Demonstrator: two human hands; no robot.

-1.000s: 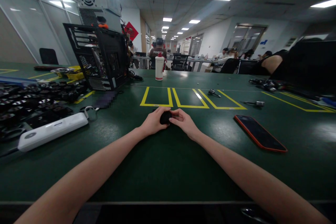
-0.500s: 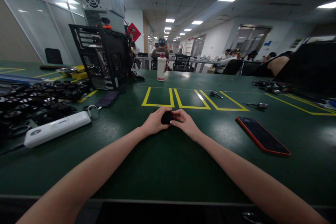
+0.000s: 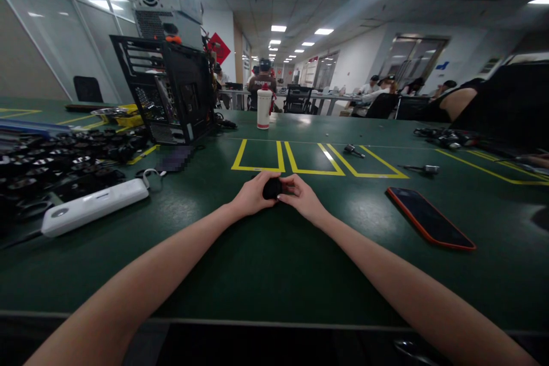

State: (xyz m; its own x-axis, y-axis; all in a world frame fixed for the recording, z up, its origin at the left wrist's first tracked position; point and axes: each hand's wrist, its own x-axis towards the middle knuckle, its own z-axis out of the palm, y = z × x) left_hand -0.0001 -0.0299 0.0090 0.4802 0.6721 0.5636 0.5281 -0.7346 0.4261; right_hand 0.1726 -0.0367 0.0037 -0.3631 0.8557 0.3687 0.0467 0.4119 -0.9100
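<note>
Just in front of the yellow tape marks, a small black rounded object point(image 3: 271, 189) is held low over the green table point(image 3: 274, 263); its exact kind cannot be made out. My left hand point(image 3: 254, 193) curls round it from the left, thumb below and fingers above. From the right, the fingertips and thumb of my right hand point(image 3: 301, 197) pinch its edge. Part of the object is hidden by my fingers. Whether it touches the tabletop I cannot tell.
A phone with an orange edge point(image 3: 431, 218) lies right, near two small metal-ended tools point(image 3: 354, 151). To the left are a white power strip point(image 3: 95, 207), many black parts point(image 3: 64, 160) and a computer case point(image 3: 180, 88). A white bottle point(image 3: 263, 108) stands behind. People sit farther back.
Both hands keep their hold on the black object with hardly any movement. The view has shifted slightly. At the far right edge, part of another person's hand now shows.
</note>
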